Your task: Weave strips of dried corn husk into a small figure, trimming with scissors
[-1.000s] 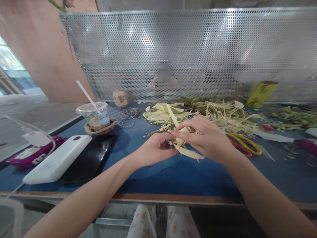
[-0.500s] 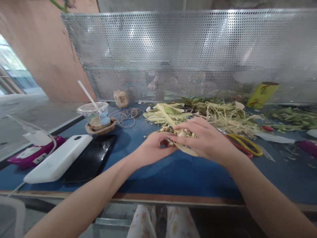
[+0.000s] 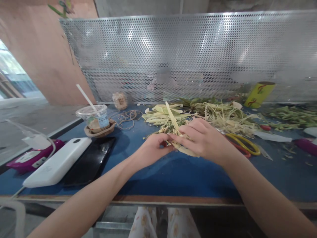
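Observation:
Above the front middle of the blue tabletop (image 3: pixel 178 178), my hands meet around a small bunch of dried plant pieces. My left hand (image 3: pixel 150 150) is closed on the bunch from the left, thumb and fingers pinched together. From the right, my right hand (image 3: pixel 206 140) grips a pale, husk-like leaf strip (image 3: pixel 172 116); its narrow end sticks up beyond my fingers. Another pale leaf piece (image 3: pixel 184 150) shows under my right fingers. My fingers hide most of the bunch. Just behind lies a pile of pale green leaves (image 3: pixel 160 115) with chopped stems.
Scissors (image 3: pixel 244 143) with yellow and red handles lie right of my right hand. Dried plant strips (image 3: pixel 223 117) spread behind. At left are a lidded cup (image 3: pixel 95 120), string (image 3: pixel 128 117), a black phone (image 3: pixel 91 162), a white power bank (image 3: pixel 59 162) and a purple power strip (image 3: pixel 36 157).
The pale strip now stands more upright, its free end swung up beyond my right fingers. My hands stay together in nearly the same place. The view has shifted slightly.

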Motion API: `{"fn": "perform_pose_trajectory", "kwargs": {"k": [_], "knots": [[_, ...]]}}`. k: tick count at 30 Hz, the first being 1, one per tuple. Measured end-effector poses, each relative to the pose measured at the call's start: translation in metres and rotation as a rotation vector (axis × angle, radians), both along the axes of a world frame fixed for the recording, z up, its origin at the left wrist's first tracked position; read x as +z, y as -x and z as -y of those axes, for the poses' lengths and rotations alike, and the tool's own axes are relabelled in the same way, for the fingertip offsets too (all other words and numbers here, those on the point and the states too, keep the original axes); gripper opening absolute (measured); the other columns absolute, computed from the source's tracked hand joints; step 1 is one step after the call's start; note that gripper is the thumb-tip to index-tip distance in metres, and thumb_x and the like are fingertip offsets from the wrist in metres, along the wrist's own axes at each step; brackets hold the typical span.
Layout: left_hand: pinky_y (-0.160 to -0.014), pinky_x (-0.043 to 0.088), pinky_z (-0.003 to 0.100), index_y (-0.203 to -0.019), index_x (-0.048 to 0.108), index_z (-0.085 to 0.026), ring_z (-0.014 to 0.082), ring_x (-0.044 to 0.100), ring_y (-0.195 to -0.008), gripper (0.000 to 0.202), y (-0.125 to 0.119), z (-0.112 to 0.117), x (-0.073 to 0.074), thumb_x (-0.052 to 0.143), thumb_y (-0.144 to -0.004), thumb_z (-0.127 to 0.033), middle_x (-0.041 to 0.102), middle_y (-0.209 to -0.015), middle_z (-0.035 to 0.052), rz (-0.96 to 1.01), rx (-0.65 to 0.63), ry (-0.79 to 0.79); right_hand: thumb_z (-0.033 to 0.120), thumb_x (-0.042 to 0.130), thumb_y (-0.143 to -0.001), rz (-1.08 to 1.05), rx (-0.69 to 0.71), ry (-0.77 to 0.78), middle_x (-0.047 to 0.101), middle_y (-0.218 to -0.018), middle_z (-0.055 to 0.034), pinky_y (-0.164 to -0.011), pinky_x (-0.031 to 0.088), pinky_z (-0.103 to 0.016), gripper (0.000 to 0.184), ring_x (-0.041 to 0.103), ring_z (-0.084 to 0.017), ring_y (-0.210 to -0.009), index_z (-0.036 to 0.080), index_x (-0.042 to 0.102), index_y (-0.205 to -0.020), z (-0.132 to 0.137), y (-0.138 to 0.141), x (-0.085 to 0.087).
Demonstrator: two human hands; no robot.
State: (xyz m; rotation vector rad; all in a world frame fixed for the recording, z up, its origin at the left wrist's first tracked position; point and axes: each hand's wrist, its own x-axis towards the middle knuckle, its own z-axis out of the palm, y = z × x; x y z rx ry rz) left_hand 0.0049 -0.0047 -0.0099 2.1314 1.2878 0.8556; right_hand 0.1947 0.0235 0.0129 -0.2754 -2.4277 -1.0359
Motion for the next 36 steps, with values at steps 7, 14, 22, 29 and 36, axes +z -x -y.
{"fn": "perform_pose_trajectory", "kwargs": {"k": [7,14,22,29,36], "knots": [[-0.057,0.038,0.02,-0.083,0.063,-0.014,0.0098,0.047,-0.061,0.017,0.001,-0.0006,-0.0014,0.054,-0.075,-0.027,0.057,-0.067,-0.002,0.011,-0.031,0.014,0.01,0.038,-0.087,0.042,0.047,-0.005,0.059,-0.085,-0.0087,-0.069,0.039,-0.035,0.025,0.045,-0.018,-0.075,0.012,0.06,-0.098,-0.0003,0.0013,-0.0006],[-0.059,0.039,0.019,-0.082,0.063,-0.015,0.0095,0.048,-0.062,0.014,0.0004,0.0017,0.0018,0.054,-0.073,-0.02,0.059,-0.07,-0.002,0.066,-0.067,-0.004,0.012,0.04,-0.087,0.043,0.168,0.105,0.058,-0.076,-0.0034,-0.067,0.041,-0.029,0.021,0.047,-0.014,-0.072,0.015,0.06,-0.082,-0.0022,0.0034,-0.0064],[-0.059,0.038,0.019,-0.08,0.064,-0.016,0.0093,0.047,-0.062,0.011,0.0006,0.0008,0.0012,0.056,-0.072,-0.018,0.057,-0.069,-0.0024,-0.045,-0.047,-0.065,0.012,0.043,-0.086,0.091,0.143,0.14,0.059,-0.077,-0.0028,-0.068,0.039,-0.029,0.022,0.048,-0.014,-0.077,0.015,0.058,-0.071,-0.002,0.003,-0.0046],[-0.063,0.04,0.021,-0.075,0.063,-0.016,0.011,0.051,-0.066,0.008,-0.0017,0.0031,0.0011,0.06,-0.069,-0.018,0.058,-0.07,-0.0011,-0.106,-0.054,-0.014,0.02,0.04,-0.09,0.063,0.121,0.45,0.061,-0.085,-0.0027,-0.078,0.033,-0.032,0.023,0.044,-0.015,-0.087,0.018,0.061,-0.081,0.0007,0.0021,0.0001],[-0.062,0.04,0.021,-0.076,0.063,-0.014,0.0107,0.049,-0.064,0.009,-0.0025,0.002,0.002,0.057,-0.069,-0.016,0.059,-0.072,-0.0003,-0.082,-0.053,0.017,0.018,0.041,-0.088,0.026,0.007,0.46,0.058,-0.081,-0.0031,-0.08,0.027,-0.037,0.023,0.042,-0.017,-0.085,0.019,0.061,-0.076,0.0046,0.0065,-0.0022]]}}
